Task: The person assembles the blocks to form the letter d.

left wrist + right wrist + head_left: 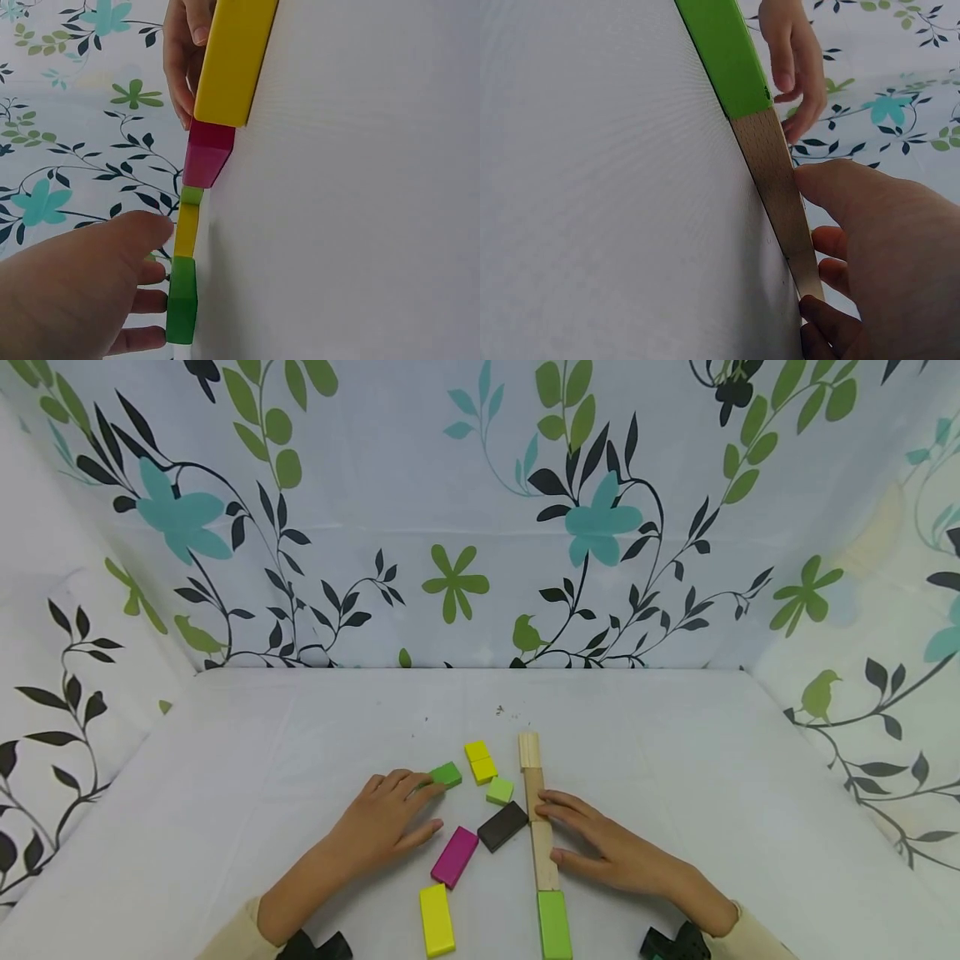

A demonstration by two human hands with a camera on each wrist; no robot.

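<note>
LH [384, 818] fingers loose, touching grn blk [449, 774] | RH [611, 852] ditto, wood row [533, 795] | dk blk [502, 827]: head cam only

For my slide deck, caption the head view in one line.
The left hand touches a green block, the right hand a line of wooden blocks, a magenta block between.

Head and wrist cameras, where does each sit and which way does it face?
Head: on the head, facing forward and down; left hand, right hand and sleeves show.
Left wrist: on that wrist, facing the darker green block; both hands show.
Right wrist: on that wrist, facing along wooden blocks; both hands show.
Head and left wrist share the magenta block.
</note>
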